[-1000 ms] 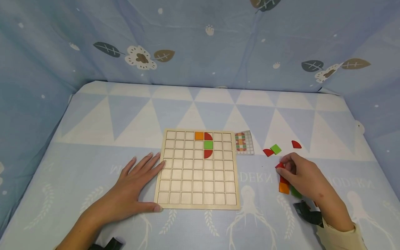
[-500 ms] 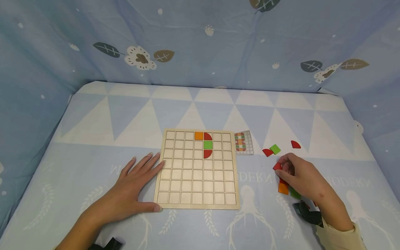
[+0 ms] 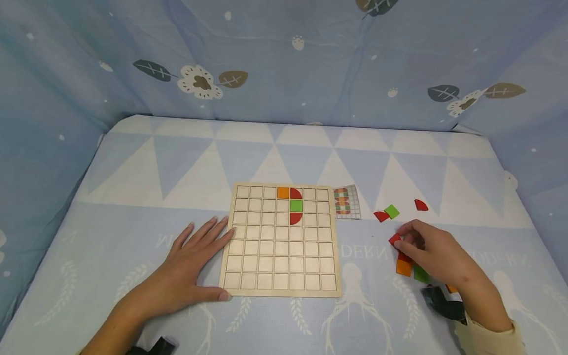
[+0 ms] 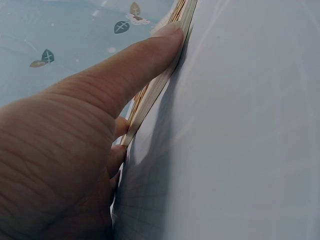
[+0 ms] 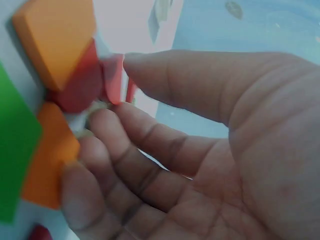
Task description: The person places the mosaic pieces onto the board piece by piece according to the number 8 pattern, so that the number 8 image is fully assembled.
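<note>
Patterned pale blue curtain (image 3: 266, 49) hangs behind a table (image 3: 146, 227) spread with a blue and white covering. Near the middle of the table lies one wooden board (image 3: 266, 249), seven squares by seven. Four pieces fill squares in its three far rows: one orange square (image 3: 283, 193), one green square (image 3: 296, 205) and two red quarter-circles (image 3: 295, 218). One small pattern card (image 3: 351, 203) lies at the board's right edge, near the far corner.

The left hand (image 3: 193, 268) has its fingers straight and spread, tips at the board's left edge, thumb by the near left corner. Toward the table's right edge, the right hand (image 3: 431, 250) pinches a red piece (image 3: 394, 239) between thumb and forefinger. Other loose pieces (image 3: 392, 212) in sight: at least three red, two green, two orange; the hand may hide more.

The step looks like picking out one piece; next seems to call for lifting it clear, pinch steady, and carrying it to a square.
</note>
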{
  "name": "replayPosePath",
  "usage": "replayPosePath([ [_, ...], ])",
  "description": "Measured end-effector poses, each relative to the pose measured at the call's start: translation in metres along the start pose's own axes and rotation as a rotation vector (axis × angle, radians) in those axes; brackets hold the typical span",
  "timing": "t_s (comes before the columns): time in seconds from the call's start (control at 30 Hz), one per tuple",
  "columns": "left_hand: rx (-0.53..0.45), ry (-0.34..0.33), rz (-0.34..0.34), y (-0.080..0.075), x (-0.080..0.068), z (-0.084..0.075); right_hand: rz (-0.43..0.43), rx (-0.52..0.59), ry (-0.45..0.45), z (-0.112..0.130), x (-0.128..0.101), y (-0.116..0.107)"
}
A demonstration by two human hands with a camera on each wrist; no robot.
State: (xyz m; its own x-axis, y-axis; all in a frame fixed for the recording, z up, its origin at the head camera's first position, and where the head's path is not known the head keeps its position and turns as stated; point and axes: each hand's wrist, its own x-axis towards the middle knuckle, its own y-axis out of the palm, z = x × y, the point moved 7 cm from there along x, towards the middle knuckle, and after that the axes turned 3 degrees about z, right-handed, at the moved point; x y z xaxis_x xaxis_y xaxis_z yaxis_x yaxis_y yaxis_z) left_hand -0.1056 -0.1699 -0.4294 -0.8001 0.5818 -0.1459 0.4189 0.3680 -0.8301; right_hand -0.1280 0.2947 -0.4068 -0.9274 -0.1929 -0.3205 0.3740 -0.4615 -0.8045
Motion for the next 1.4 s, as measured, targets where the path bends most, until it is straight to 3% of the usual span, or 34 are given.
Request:
replayPosePath([
  [0.37, 0.008, 0.003, -0.006, -0.001, -0.001, -0.002, 0.095, -0.026, -0.035, -0.006, -0.014, -0.007],
  [0.6, 0.005, -0.003, -0.007, -0.001, -0.002, -0.001, 0.006, -0.04, -0.05, -0.002, -0.007, -0.009],
  [0.73, 0.002, -0.015, 0.003, -0.001, -0.003, 0.0, -0.045, -0.099, -0.098, 0.005, 0.002, -0.008],
  [0.87, -0.006, -0.019, 0.005, -0.002, -0.004, 0.0, -0.043, -0.166, -0.125, 0.011, 0.008, -0.004],
  [1.23, -0.001, -0.01, 0.01, 0.001, -0.002, 0.002, 0.065, -0.119, -0.037, 0.002, -0.003, 0.0],
  [1.4, -0.005, 0.0, 0.008, 0.0, -0.001, 0.0, 0.141, -0.112, 0.079, -0.012, -0.025, -0.008],
])
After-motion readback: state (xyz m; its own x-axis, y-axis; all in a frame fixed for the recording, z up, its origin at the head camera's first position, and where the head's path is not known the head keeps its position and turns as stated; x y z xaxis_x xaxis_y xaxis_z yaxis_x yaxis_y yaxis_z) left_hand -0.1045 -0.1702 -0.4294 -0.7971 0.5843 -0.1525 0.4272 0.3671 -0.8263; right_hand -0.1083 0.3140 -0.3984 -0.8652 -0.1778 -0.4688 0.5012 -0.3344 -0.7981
